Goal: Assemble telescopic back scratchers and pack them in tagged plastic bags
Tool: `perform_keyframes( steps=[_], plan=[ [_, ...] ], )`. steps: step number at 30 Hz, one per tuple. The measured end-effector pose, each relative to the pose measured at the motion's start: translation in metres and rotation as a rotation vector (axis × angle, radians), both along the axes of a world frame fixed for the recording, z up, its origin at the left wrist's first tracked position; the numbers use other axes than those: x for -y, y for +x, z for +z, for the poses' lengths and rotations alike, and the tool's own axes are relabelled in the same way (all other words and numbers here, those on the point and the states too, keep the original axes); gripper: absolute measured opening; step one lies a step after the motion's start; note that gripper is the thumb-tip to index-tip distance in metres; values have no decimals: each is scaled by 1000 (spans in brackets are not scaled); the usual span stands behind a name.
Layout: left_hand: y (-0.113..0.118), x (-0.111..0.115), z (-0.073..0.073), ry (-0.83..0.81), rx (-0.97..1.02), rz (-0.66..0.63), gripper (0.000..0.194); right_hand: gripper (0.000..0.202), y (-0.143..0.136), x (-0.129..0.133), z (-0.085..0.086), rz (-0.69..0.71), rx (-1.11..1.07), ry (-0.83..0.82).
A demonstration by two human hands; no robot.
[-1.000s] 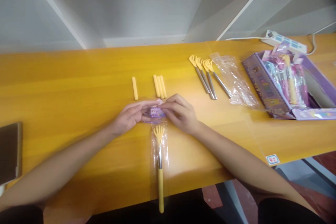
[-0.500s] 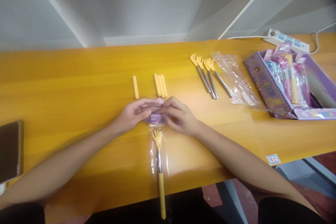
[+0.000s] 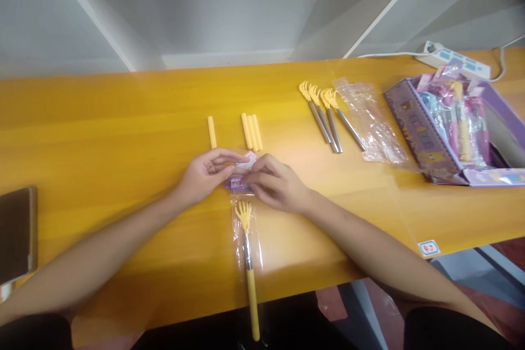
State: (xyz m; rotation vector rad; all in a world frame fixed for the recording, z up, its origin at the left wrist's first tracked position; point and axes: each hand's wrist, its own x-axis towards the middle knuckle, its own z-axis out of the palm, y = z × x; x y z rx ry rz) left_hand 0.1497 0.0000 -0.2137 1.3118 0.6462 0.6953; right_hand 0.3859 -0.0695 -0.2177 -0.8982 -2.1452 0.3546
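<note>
Between both hands is a purple and pink header card, at the top end of a clear plastic bag. My left hand grips the card's left side, thumb in front and fingers behind. From the right, my right hand pinches the card with bent fingers. Inside the bag lies a yellow back scratcher, claw end toward the card, its handle reaching past the table's front edge. Just beyond the hands lie a single yellow handle tube and a group of three handle tubes.
Several claw heads on metal rods lie at the back right beside empty clear bags. Further right stands a purple display box of packed scratchers, with a power strip behind it. A dark flat object sits at the left edge.
Both hands stay on the header card, and more of its pale upper part shows between them. My left hand has shifted slightly left. The view has moved a little.
</note>
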Motion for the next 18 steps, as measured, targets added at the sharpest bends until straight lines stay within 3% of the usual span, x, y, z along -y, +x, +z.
perform_keyframes(
  steps=[5, 11, 18],
  plan=[
    [0, 0, 0, 17, 6, -2, 24, 38, 1, 1, 0, -35, -11, -39],
    [0, 0, -2, 15, 8, 17, 25, 30, 2, 1, -1, -9, -29, -37],
    [0, 0, -2, 20, 22, -2, 26, 40, 2, 1, -4, -153, -105, -97]
  ],
)
